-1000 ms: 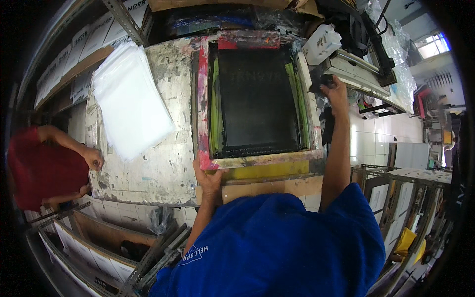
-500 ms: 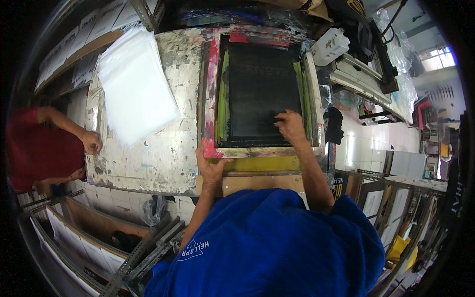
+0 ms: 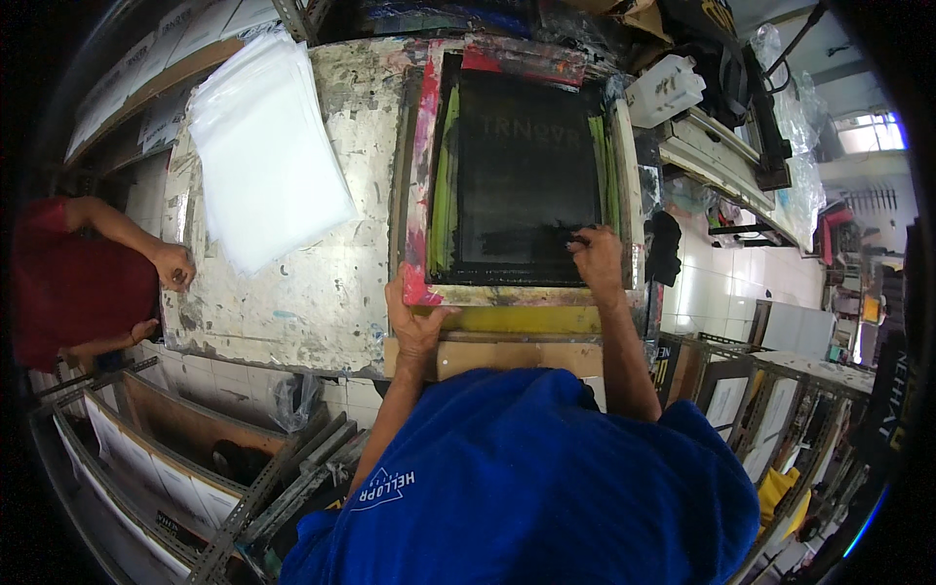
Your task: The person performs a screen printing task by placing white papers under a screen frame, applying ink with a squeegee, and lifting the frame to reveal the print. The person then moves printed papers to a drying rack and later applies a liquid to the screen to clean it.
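A screen-printing frame (image 3: 421, 195) with pink-stained wooden sides lies on the table before me. Its dark mesh (image 3: 526, 175) is coated with black ink, and faint lettering shows near its far end. My left hand (image 3: 413, 320) holds the near left corner of the frame, thumb along the near rail. Over the near right part of the mesh is my right hand (image 3: 599, 261), its fingers drawn together at the ink. Something small and dark may be between the fingertips; I cannot make it out.
White sheets (image 3: 268, 161) lie in a stack on the stained table (image 3: 366, 195), left of the frame. At the table's left edge stands a co-worker in a red shirt (image 3: 83, 283). A white container (image 3: 665, 90) sits beyond the frame's right side. Metal racks (image 3: 195, 458) stand behind me.
My right hand has moved slightly right and nearer me across the mesh. The lettering in the mesh shows more plainly. My left hand keeps its place on the frame corner.
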